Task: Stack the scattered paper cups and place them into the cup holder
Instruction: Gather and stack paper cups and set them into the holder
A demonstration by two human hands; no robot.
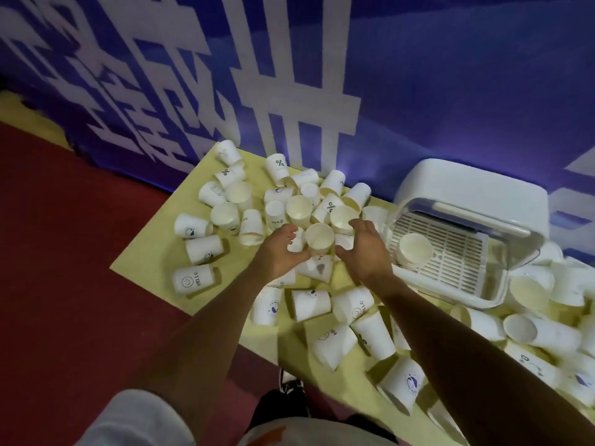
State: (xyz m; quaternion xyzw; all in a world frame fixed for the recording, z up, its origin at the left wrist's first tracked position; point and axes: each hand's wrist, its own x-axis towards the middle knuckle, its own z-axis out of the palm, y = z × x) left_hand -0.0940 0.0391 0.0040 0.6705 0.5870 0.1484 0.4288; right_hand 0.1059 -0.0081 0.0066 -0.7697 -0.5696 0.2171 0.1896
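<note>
Cups [299, 207] crowd table [151, 254] mid & rt; bare strip at left edge; cup holder [467, 185] mouth open.

Dozens of paper cups [193, 280] (too jumbled to tally) and one cup holder [476, 188].

We see our left hand [279, 251] at 9 o'clock of an upright cup [319, 238], fingers curled, and our right hand [365, 249] at its 3 o'clock, fingers loosely spread. Scattered paper cups [193, 280] cover the yellow worktop [151, 252]. Further toward 3 o'clock, the white cup holder [467, 194] contains a cup stack [414, 249].
</note>
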